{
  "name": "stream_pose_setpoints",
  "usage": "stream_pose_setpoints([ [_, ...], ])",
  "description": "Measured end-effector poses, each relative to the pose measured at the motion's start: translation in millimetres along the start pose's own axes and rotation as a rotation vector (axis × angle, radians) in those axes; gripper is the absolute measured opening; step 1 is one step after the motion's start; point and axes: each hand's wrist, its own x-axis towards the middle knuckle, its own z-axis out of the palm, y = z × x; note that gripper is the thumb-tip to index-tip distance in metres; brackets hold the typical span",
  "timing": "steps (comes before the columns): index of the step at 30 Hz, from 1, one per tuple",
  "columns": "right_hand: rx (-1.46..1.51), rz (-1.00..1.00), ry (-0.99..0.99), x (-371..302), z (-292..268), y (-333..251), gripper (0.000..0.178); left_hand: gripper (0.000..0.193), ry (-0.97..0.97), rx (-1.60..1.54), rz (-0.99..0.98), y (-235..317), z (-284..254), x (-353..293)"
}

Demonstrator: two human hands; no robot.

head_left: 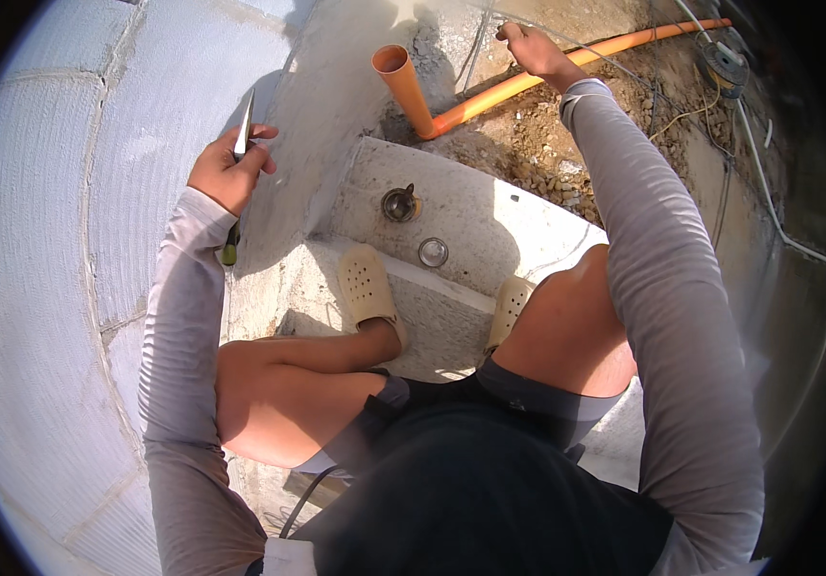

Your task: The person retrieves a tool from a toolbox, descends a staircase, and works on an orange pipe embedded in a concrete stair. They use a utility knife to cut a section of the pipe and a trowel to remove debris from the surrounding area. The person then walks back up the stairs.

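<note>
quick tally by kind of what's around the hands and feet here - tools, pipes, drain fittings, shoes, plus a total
Knife held in the left hand: 1
Orange pipes, one upright piece and one long run near the right hand: 2
Round metal drain fittings in the concrete: 2
Beige perforated clogs: 2
Total: 7

Grey long sleeves (667, 288), dark shorts (490, 451) and pale perforated clogs (367, 288) on both feet

Your only view sits on your head and looks steeply down past your knees onto the concrete step (451, 216), close in; the fisheye bends the block wall (58, 240) along the left edge.
</note>
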Motion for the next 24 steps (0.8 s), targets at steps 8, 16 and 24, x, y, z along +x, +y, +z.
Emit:
stream_pose_setpoints([
  [8,0.217,0.197,-0.203,-29,10,-42,0.045,0.036,0.000,0.049,-0.003,-5,1,-5],
  [16,0.418,0.251,-0.180,-18,50,-94,0.045,0.040,0.011,0.068,0.020,-10,-1,-5],
  [24,0.855,0.504,-0.202,-5,64,-65,0.030,0.042,0.026,0.057,0.037,-13,-1,-4],
])
